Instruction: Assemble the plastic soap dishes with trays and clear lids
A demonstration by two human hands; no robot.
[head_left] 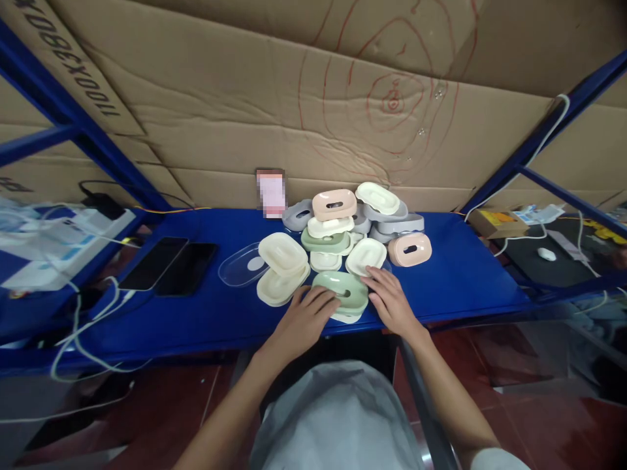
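A green oval soap dish [350, 290] with a slot in its base rests on a cream piece near the table's front edge. My left hand [308, 314] lies over its left side, fingers stretched out across the rim. At the right side, my right hand [392, 301] has its fingers extended and apart, the upper ones by the lower edge of a cream dish [367, 256]. Two cream dishes [281, 253] overlap left of the green one, beside a clear oval lid [238, 266]. Behind are stacked cream, green and grey pieces and a peach dish [334, 204].
Another peach dish [410, 250] stands at the pile's right, near grey dishes [401, 225]. Two dark phones [186, 267] and white cables [83, 333] lie left on the blue table [455, 274]. A phone with a blurred screen [272, 194] leans against the cardboard wall [220, 117].
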